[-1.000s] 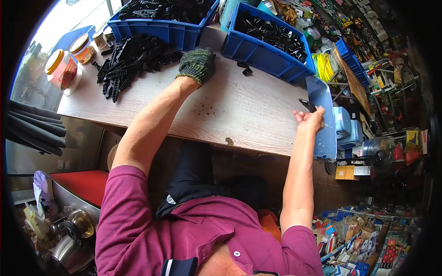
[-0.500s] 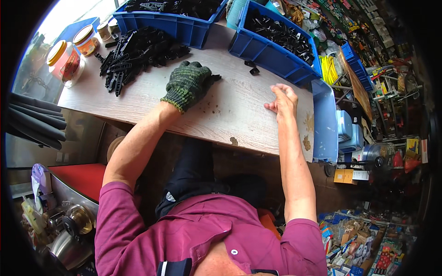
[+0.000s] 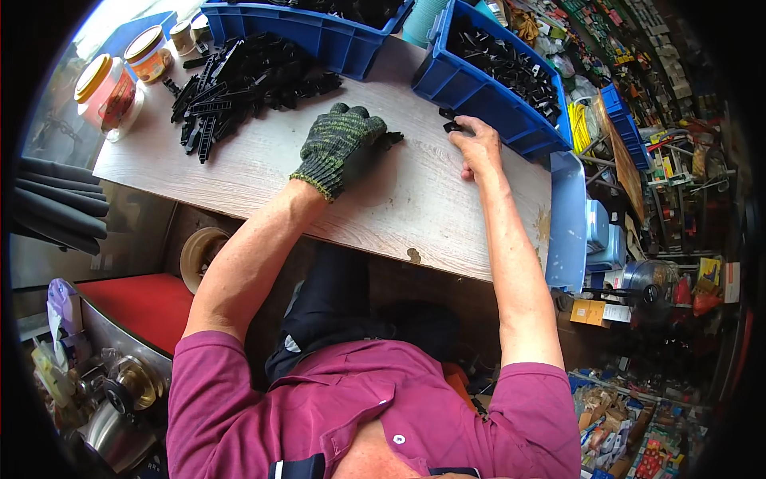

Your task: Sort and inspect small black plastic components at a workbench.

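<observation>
My left hand (image 3: 337,150), in a green and black knitted glove, is closed over the table around a black plastic strip (image 3: 393,138). Only the strip's end sticks out to the right of the fist; the glove hides the rest. My bare right hand (image 3: 480,150) is at the front of the right blue bin, thumb and forefinger pinched at a small black plastic piece (image 3: 452,126). Another small black piece (image 3: 447,113) lies just beyond those fingertips. Left of the glove, a heap of long black plastic strips (image 3: 231,88) is spread on the table (image 3: 399,215).
Two blue bins stand at the back: the left bin (image 3: 311,40) and the right bin (image 3: 495,104), both full of black parts. Lidded jars (image 3: 108,92) sit at the far left. A light-blue container (image 3: 566,223) adjoins the table's right edge, with crowded shelves beyond.
My right hand has moved forward and slightly left to the small black pieces, and its fingers have come together there. My gloved left hand keeps its grip. The whole view has shifted slightly.
</observation>
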Demonstrator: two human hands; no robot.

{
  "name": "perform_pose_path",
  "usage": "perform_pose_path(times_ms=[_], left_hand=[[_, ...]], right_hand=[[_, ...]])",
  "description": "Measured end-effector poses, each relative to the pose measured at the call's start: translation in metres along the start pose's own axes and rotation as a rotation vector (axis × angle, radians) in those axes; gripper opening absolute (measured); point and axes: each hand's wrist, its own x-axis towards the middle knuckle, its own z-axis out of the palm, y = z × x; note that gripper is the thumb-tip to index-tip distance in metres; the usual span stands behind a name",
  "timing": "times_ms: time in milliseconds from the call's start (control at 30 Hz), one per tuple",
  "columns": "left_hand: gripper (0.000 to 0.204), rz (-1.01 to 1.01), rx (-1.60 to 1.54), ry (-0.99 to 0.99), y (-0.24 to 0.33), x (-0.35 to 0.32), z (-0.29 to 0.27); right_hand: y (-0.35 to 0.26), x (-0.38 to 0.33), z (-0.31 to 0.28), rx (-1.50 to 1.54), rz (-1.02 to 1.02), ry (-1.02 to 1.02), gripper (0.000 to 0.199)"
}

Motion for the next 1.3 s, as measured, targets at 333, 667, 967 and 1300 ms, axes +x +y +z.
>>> perform_pose_path(times_ms=[333, 667, 967, 1300], left_hand=[[0.035, 0.038, -0.026, 0.035, -0.003, 0.001, 0.002], [0.034, 0.031, -0.096, 0.134, -0.002, -0.001, 0.001], [0.038, 0.124, -0.421, 0.280, 0.045, -0.037, 0.006], [0.023, -0.097, -0.429, 0.149, 0.073, -0.038, 0.022]], right_hand=[[-0.002, 0.003, 0.004, -0.075, 0.005, -0.026, 0.036], [0.001, -0.006, 0.003, -0.005, 0.042, 0.015, 0.035], [0.010, -0.080, 0.038, 0.763, -0.022, -0.232, 0.021], [0.007, -0.098, 0.039, 0.680, -0.120, -0.143, 0.015]])
